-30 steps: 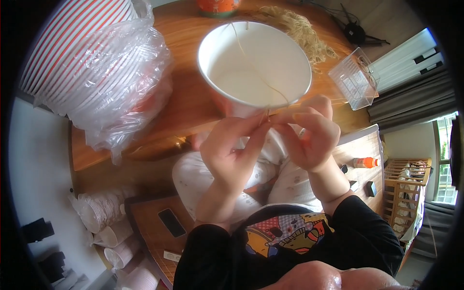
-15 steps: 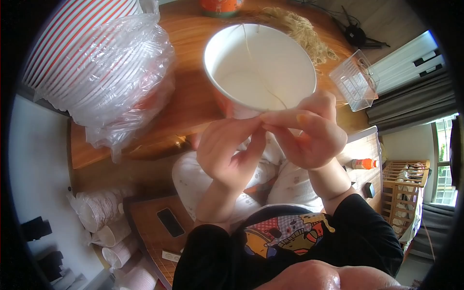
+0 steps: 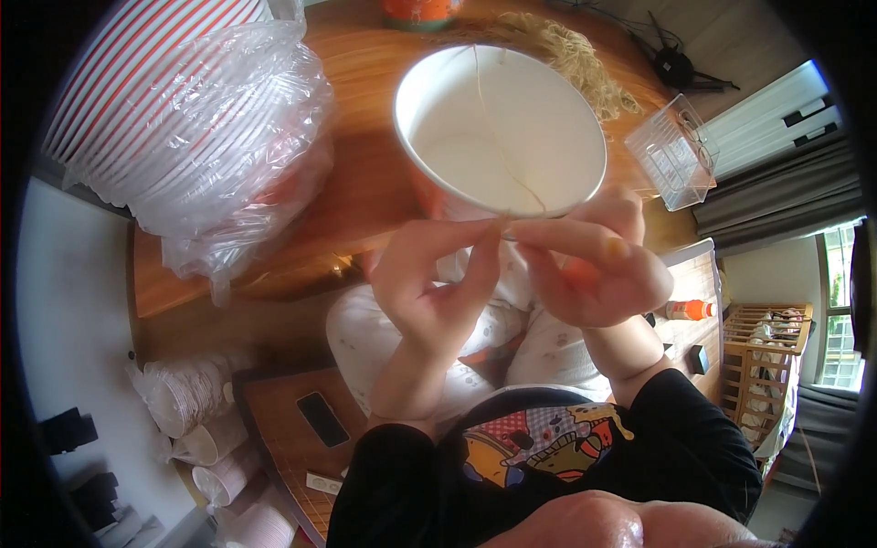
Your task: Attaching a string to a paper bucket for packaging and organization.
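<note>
My left hand [image 3: 431,288] and my right hand [image 3: 598,269] meet fingertip to fingertip just in front of a large white-lined paper bucket [image 3: 571,119]. Both pinch a thin straw-coloured string [image 3: 481,91], whose end between the fingers is mostly hidden. From the far rim, the string runs loosely across the bucket's mouth down to my fingers. The bucket's outside is orange-red where it shows, and it stands open, tilted toward me at the table's near edge.
On the wooden table [image 3: 361,183], a tall stack of nested buckets [image 3: 155,82] in clear plastic lies at left. A bundle of loose strings [image 3: 580,59] rests behind the bucket, near a clear plastic basket [image 3: 671,151]. A phone [image 3: 322,420] lies at lower left.
The bucket has shifted slightly right. My right hand has moved a little right and down, and the fingertips of both hands have drawn slightly apart, still pinching the string.
</note>
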Demonstrator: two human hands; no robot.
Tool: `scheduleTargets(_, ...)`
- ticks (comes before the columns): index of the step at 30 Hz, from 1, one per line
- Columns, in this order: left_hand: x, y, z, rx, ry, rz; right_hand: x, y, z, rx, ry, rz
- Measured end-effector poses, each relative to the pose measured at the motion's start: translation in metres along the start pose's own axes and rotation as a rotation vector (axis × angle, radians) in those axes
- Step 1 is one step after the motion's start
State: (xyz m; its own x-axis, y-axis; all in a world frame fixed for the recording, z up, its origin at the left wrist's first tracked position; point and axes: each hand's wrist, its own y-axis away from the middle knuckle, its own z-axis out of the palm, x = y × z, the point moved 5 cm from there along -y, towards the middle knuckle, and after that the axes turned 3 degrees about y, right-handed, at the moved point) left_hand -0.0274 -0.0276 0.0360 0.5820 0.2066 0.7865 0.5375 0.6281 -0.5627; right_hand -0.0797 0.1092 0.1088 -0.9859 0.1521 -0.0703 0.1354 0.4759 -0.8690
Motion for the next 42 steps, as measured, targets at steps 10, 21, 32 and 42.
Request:
scheduleTargets(10,0.005,0.001,0.0,-0.007,-0.074,0.007,-0.004,-0.008,0.005,-0.062,0.119,-0.026)
scheduleTargets(21,0.019,0.0,-0.001,-0.179,-0.136,0.063,-0.006,-0.009,0.003,-0.063,0.134,-0.048)
scheduleTargets(32,0.029,-0.005,-0.001,-0.036,-0.331,0.25,-0.003,-0.007,0.004,-0.042,0.095,-0.016)
scheduleTargets(42,0.03,-0.003,0.0,-0.052,-0.383,0.269,-0.003,-0.004,0.004,-0.019,0.102,-0.03)
